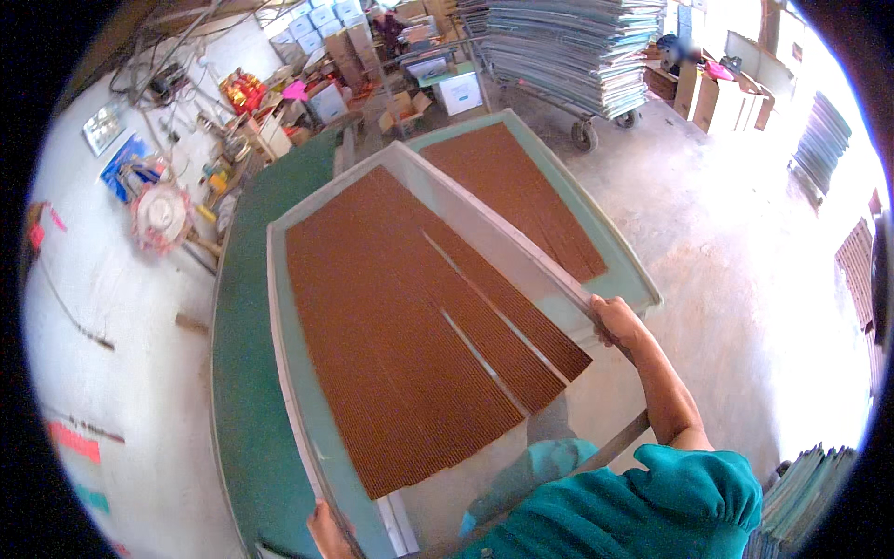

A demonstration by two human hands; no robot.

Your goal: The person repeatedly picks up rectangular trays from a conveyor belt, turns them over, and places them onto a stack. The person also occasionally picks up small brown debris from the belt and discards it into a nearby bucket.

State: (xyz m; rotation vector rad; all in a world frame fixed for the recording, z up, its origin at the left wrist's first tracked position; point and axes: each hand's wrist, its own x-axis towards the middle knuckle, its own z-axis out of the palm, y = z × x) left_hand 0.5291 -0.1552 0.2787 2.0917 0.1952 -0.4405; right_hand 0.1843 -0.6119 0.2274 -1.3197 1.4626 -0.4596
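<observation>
A large mesh screen frame (pixel 273 307) with pale rails is held up in front of me, tilted. On its see-through mesh lies a wide layer of thin brown sticks or strands (pixel 400 326) in close rows, split near my side by two narrow gaps. My left hand (pixel 328 533) is closed on the left rail at the lower edge of the view, partly cut off. My right hand (pixel 616 321) is wrapped round the right rail. Just beyond lies a second screen frame (pixel 643 279), bearing a similar brown layer (pixel 512 191).
A long green table (pixel 242 373) runs along my left, beside a white wall. Behind stands a tall stack of screens (pixel 568 56) on a wheeled cart (pixel 585 135). Cardboard boxes (pixel 405 110) crowd the back. Another stack of screens (pixel 805 503) is at the lower right.
</observation>
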